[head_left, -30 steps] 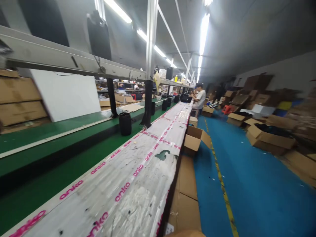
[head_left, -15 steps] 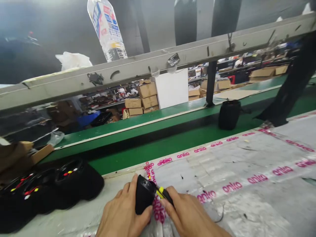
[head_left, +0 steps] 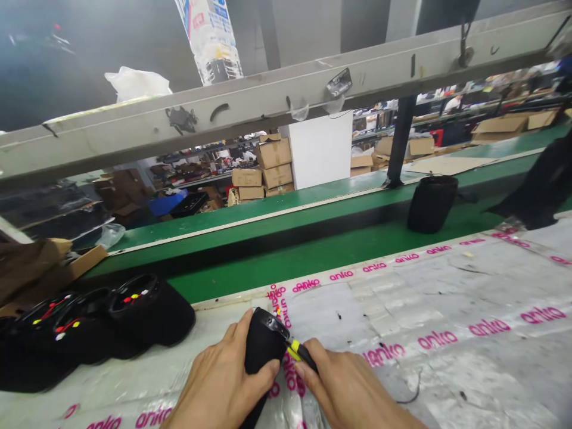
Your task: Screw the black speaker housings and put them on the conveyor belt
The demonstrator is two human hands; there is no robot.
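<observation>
The case [head_left: 263, 348] is still held in left grip [head_left: 218, 381]; its rim [head_left: 273, 323] is worked with tool [head_left: 304, 356] held in right grip [head_left: 351, 386].

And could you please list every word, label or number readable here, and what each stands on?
"anko": pink, repeated on the tape across the workbench's plastic covering.
Label on the plastic bottle: too blurred to read.
Dark sticker on the metal beam: too small to read.
</observation>
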